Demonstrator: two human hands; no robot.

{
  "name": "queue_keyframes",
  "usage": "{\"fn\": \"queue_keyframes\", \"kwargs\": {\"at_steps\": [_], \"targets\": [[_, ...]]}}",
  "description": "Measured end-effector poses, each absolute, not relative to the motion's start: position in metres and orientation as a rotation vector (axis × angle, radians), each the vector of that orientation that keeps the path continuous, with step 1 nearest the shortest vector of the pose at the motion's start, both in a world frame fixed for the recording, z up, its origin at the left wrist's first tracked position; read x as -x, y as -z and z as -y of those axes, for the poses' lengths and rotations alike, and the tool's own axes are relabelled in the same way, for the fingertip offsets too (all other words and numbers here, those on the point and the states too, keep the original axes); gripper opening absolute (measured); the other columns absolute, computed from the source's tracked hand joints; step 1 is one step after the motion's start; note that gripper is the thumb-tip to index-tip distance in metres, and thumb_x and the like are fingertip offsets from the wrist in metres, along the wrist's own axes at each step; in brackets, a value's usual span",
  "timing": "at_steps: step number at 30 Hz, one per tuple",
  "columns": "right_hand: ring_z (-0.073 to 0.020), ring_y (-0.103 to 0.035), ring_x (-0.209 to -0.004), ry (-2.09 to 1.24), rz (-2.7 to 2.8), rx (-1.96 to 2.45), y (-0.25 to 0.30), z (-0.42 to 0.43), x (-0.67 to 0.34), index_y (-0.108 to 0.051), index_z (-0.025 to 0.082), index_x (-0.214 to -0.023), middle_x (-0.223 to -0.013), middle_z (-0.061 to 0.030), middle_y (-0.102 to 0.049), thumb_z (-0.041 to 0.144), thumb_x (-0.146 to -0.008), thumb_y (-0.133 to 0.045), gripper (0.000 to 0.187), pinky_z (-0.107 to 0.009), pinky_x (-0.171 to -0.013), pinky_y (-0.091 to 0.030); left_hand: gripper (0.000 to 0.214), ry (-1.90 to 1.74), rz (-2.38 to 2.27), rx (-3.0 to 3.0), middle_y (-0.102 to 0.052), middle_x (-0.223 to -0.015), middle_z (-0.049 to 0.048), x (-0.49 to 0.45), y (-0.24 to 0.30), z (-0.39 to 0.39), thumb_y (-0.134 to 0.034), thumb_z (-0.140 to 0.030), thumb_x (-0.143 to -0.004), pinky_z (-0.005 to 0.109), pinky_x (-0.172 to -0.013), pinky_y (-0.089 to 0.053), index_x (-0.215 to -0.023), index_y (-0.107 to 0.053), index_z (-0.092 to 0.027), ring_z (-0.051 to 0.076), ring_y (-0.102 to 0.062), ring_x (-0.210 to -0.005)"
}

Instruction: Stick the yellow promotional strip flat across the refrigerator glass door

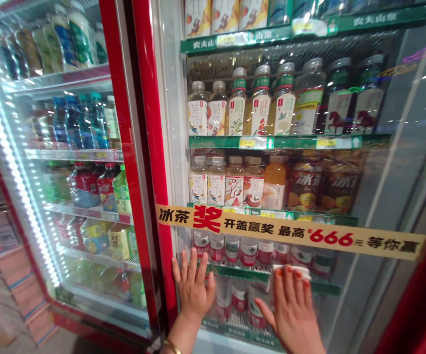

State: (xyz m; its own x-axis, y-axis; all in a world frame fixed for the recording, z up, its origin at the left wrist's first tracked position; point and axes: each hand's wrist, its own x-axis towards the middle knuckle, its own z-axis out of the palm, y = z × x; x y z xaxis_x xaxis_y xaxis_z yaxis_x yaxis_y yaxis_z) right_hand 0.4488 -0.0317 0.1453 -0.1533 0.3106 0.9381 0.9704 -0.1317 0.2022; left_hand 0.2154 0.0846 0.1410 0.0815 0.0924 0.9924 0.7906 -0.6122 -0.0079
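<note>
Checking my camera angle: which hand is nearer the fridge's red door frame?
Left. The left hand sits on the glass door beside the red door frame; the right hand, on a white cloth, is farther across.

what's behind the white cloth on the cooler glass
The white cloth under the right hand lies against the glass door. Behind it runs a green shelf edge, with red-labelled bottles above and below. What is directly behind the cloth and hand cannot be seen.
</note>
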Motion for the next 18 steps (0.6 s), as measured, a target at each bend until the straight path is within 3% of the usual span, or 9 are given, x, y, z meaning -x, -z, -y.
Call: {"fn": "queue_keyframes", "kwargs": {"at_steps": [3, 5, 9, 14, 16, 18], "targets": [[-0.0499, 0.003, -0.168, 1.059, 1.195, 1.606, -0.163, 0.050, -0.497, 0.004, 0.006, -0.174, -0.181, -0.0247, 0.008, 0.058, -0.107, -0.036, 0.093, -0.085, -0.127, -0.016, 0.078, 1.573, 0.864, 1.793, -0.022, -0.182, 0.0054, -0.215, -0.141, -0.085, -0.058, -0.019, -0.099, 0.061, -0.141, -0.010, -0.172, -0.030, -0.026, 0.031, -0.015, -0.171], [-0.0530, 0.014, -0.166, 0.919, 1.052, 1.632, -0.195, 0.052, -0.514, 0.013, 0.007, -0.172, -0.180, -0.0230, 0.021, 0.059, -0.108, -0.029, 0.093, -0.091, -0.123, -0.008, 0.078, 1.576, 0.854, 1.786, -0.022, -0.182, 0.0056, -0.215, -0.141, -0.086, -0.058, -0.020, -0.099, 0.060, -0.141, -0.009, -0.172, -0.030, -0.025, 0.031, -0.015, -0.171], [-0.0469, 0.011, -0.168, 1.016, 1.134, 1.589, -0.217, 0.034, -0.477, 0.008, 0.008, -0.173, -0.181, -0.0211, 0.015, 0.059, -0.108, -0.034, 0.093, -0.083, -0.129, -0.010, 0.078, 1.568, 0.846, 1.786, -0.022, -0.182, 0.0061, -0.215, -0.141, -0.086, -0.059, -0.020, -0.099, 0.059, -0.141, -0.009, -0.172, -0.030, -0.024, 0.031, -0.016, -0.171], [-0.0341, -0.007, -0.171, 1.366, 1.599, 1.406, -0.140, 0.035, -0.441, -0.014, 0.002, -0.173, -0.182, -0.0211, -0.009, 0.055, -0.107, -0.042, 0.089, -0.055, -0.139, -0.011, 0.081, 1.565, 0.856, 1.795, -0.021, -0.182, 0.0064, -0.214, -0.140, -0.087, -0.061, -0.018, -0.098, 0.058, -0.141, -0.009, -0.172, -0.029, -0.026, 0.030, -0.014, -0.172], [-0.0350, -0.007, -0.171, 1.344, 1.511, 1.458, -0.130, 0.044, -0.468, -0.014, 0.002, -0.173, -0.182, -0.0223, -0.008, 0.055, -0.107, -0.042, 0.088, -0.059, -0.139, -0.012, 0.080, 1.580, 0.858, 1.801, -0.022, -0.182, 0.0056, -0.214, -0.139, -0.087, -0.060, -0.019, -0.098, 0.059, -0.141, -0.009, -0.172, -0.029, -0.027, 0.030, -0.015, -0.171], [-0.0401, 0.002, -0.171, 1.192, 1.284, 1.580, -0.149, 0.051, -0.499, -0.004, 0.002, -0.173, -0.182, -0.0240, 0.003, 0.053, -0.109, -0.037, 0.089, -0.073, -0.134, -0.014, 0.080, 1.600, 0.858, 1.798, -0.022, -0.181, 0.0050, -0.215, -0.138, -0.089, -0.060, -0.020, -0.098, 0.061, -0.141, -0.010, -0.172, -0.029, -0.028, 0.030, -0.016, -0.171]]}}
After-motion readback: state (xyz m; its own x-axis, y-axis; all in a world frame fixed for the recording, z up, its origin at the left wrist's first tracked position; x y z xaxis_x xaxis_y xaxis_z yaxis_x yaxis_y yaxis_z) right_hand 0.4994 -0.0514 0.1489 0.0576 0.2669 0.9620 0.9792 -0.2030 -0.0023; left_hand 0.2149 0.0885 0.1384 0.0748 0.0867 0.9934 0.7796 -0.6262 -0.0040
